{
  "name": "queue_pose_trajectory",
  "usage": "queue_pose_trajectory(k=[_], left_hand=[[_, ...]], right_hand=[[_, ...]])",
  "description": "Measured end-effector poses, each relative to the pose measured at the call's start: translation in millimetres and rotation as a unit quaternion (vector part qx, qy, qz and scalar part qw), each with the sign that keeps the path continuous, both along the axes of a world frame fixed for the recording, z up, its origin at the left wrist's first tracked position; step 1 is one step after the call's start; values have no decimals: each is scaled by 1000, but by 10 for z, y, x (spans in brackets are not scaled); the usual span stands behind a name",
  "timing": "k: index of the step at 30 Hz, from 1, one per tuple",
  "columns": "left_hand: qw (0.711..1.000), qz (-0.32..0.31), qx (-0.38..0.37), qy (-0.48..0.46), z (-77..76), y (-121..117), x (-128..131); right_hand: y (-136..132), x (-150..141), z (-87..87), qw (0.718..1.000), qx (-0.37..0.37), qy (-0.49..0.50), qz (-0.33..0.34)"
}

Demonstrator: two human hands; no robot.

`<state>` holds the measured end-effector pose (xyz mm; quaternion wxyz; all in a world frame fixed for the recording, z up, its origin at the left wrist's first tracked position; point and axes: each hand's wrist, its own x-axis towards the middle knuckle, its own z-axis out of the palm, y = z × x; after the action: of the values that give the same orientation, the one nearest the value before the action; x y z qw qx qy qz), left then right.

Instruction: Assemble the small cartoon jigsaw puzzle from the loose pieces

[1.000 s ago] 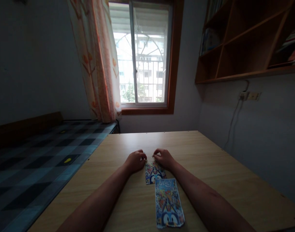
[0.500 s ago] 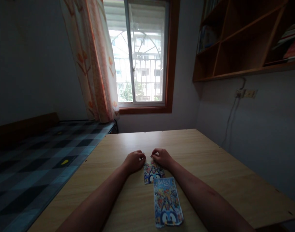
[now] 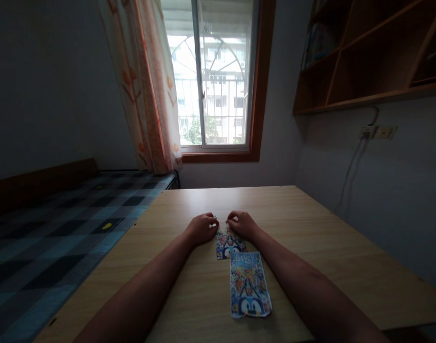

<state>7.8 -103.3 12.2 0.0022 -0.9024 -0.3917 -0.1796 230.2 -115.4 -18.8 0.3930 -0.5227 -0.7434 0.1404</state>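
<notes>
My left hand [image 3: 203, 227] is closed in a pinch on a small pale jigsaw puzzle piece [image 3: 215, 217], its edge showing at the fingertips. Across a narrow gap, my right hand [image 3: 242, 225] pinches another tiny puzzle piece [image 3: 226, 221], mostly hidden by the fingers. Just below both hands lies a partly assembled jigsaw puzzle [image 3: 229, 245], flat and colourful, with a blue cartoon dog's face along its lower part. My right hand covers its upper right side. Nearer to me is a paper picture sheet [image 3: 250, 286] with the same design, lettered "Bluey", its bottom edge ragged.
The wooden table [image 3: 182, 295] stretches out beneath my arms. A bed with a checked cover [image 3: 71, 233] stands along the left side. Ahead are a window [image 3: 225, 95] and a flowered curtain [image 3: 150, 85]. Wooden shelves [image 3: 371, 71] hang on the right wall above a socket [image 3: 377, 132].
The whole view has tilted and turned a little, so everything sits slightly higher and to the right. Both hands keep nearly the same pinched pose by the puzzle.
</notes>
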Motion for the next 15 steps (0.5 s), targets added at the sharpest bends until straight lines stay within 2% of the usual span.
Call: queue_pose_trajectory(k=[8, 15], left_hand=[[1000, 3, -3, -9, -3, 0, -9], [1000, 6, -9, -24, -16, 15, -15]], right_hand=[[37, -3, -27, 1000, -2, 21, -6], [112, 41, -51, 996, -26, 79, -17]])
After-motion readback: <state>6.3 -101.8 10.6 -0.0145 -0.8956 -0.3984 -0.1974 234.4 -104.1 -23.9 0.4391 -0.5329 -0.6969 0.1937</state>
